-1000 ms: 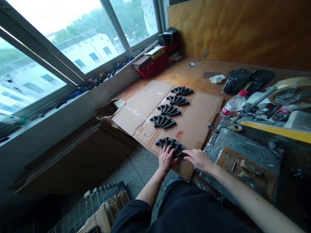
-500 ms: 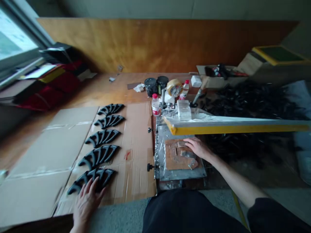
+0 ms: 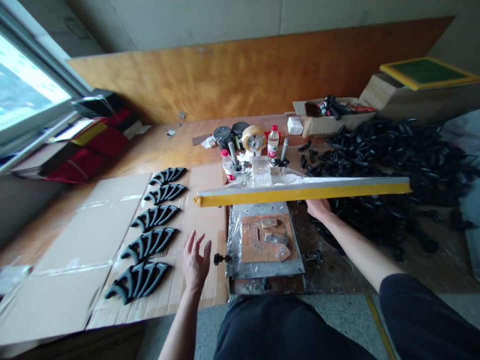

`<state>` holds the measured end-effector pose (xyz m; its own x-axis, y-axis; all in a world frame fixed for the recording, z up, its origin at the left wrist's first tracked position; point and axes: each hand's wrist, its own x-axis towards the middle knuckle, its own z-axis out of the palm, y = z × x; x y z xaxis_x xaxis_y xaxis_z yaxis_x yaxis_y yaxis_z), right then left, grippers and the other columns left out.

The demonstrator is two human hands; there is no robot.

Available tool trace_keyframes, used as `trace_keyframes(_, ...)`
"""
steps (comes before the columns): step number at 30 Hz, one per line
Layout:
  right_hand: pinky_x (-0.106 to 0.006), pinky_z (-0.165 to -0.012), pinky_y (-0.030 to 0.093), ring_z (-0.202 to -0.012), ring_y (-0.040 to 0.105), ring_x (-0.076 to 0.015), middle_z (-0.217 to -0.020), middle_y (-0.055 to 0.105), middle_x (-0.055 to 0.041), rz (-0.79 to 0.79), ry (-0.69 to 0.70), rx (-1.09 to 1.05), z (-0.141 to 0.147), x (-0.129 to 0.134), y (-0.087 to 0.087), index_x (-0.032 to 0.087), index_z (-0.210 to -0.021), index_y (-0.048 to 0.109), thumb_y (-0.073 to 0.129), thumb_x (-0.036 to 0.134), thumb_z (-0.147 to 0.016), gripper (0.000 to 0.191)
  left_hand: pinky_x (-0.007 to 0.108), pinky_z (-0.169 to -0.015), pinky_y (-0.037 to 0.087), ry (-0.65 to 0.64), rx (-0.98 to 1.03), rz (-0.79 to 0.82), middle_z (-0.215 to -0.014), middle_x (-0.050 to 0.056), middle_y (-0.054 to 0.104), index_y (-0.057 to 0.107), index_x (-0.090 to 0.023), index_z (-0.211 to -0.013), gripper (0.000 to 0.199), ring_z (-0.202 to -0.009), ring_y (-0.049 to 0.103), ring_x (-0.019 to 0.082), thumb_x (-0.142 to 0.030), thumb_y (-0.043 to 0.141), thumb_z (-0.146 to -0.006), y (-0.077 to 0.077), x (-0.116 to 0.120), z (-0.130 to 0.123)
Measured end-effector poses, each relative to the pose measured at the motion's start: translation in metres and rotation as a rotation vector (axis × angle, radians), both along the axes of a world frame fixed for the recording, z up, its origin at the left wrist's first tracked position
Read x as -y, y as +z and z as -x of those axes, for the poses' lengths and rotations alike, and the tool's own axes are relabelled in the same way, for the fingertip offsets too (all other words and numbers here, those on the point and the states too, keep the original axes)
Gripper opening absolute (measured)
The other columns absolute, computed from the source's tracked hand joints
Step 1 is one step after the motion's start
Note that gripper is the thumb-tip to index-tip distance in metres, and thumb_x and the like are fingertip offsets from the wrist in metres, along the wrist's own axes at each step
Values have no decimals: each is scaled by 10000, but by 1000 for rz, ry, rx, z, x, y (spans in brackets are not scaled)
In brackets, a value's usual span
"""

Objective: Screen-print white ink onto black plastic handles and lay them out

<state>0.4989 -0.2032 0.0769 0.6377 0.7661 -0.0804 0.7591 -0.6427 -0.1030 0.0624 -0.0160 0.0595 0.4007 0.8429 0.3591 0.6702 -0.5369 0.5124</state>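
The left hand (image 3: 195,262) is held spread above the cardboard (image 3: 75,250), while the right hand's (image 3: 318,207) grip is hidden under the yellow frame (image 3: 300,191).

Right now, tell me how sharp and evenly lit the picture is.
Head view: the window at left is blown out white; the left edge is smeared by blur; straight lines bow outward; the left hand and black parts read fairly sharp.

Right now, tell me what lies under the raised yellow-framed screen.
Under the yellow-framed screen sits a metal plate bearing a brown board with small taped blocks. The plate's rear edge is covered by the frame, as are the right hand's fingertips.
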Motion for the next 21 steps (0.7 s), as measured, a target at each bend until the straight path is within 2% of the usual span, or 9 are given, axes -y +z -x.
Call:
trace_keyframes(2, -378, -846, 454, -980, 625, -292, -1055, 651, -183, -39, -16, 19, 1, 8, 10, 131, -1044, 657, 528, 86, -776, 301, 477, -1033, 436, 9, 29, 44, -1398, 116, 527, 631, -224, -1124, 320, -1242, 532, 279, -415, 514, -896, 10, 5, -15)
trace_keyframes(5, -367, -803, 475, -881, 622, -267, -933, 650, -126, -236, 1, -25, 22, 19, 22, 141, -996, 648, 547, 157, -770, 248, 477, -1052, 414, 9, 89, 102, -1328, 103, 587, 651, -222, -1075, 297, -1219, 546, 264, -417, 508, -904, 22, 9, -31)
trace_keyframes(7, -336, -815, 483, -873, 611, -223, -929, 641, -77, -398, 152, -168, 54, 17, 24, 167, -1055, 637, 523, 157, -784, 294, 447, -1058, 411, -10, 154, 145, -1299, 97, 608, 658, -218, -1053, 287, -1208, 556, 242, -415, 505, -910, 32, 9, -45)
trace_keyframes(9, -302, -837, 482, -900, 602, -178, -988, 623, -45, -458, 378, -316, 91, 9, 20, 214, -1189, 613, 456, 123, -820, 411, 407, -1043, 427, -49, 250, 183, -1299, 97, 608, 655, -214, -1063, 292, -1207, 560, 221, -416, 503, -914, 48, 6, -64)
trace_keyframes(12, -284, -812, 476, -896, 585, -160, -1038, 579, -47, -327, 597, -292, 135, -4, 9, 296, -1295, 588, 393, 85, -850, 530, 346, -950, 485, -117, 426, 219, -1180, 99, 660, 649, -191, -1070, 331, -1104, 612, 195, -445, 517, -903, 85, -2, -98)
trace_keyframes(14, -304, -810, 466, -916, 569, -190, -1028, 575, -71, -217, 637, -175, 148, -9, 4, 314, -1287, 608, 426, 109, -860, 508, 303, -826, 524, -158, 562, 291, -947, 65, 702, 654, -172, -1028, 372, -892, 658, 163, -487, 510, -893, 113, -7, -120)
trace_keyframes(17, -347, -861, 445, -989, 545, -234, -1034, 594, -100, -161, 637, -75, 152, -8, 4, 329, -1299, 603, 476, 155, -877, 473, 263, -662, 522, -287, 719, 496, -682, 9, 648, 655, -160, -1026, 456, -627, 617, 127, -544, 442, -904, 148, -9, -141)
trace_keyframes(19, -361, -880, 440, -1022, 541, -241, -1045, 605, -101, -163, 626, -75, 150, -4, 6, 337, -1287, 610, 478, 202, -908, 424, 259, -627, 512, -355, 742, 577, -645, 10, 631, 662, -155, -1030, 492, -599, 607, 133, -565, 421, -905, 160, -6, -144)
trace_keyframes(21, -362, -883, 449, -1026, 551, -231, -1049, 619, -82, -190, 571, -142, 143, 3, 11, 338, -1228, 645, 512, 281, -922, 339, 258, -644, 510, -362, 729, 592, -717, 34, 657, 676, -159, -1007, 509, -671, 623, 148, -587, 421, -900, 163, 2, -137)
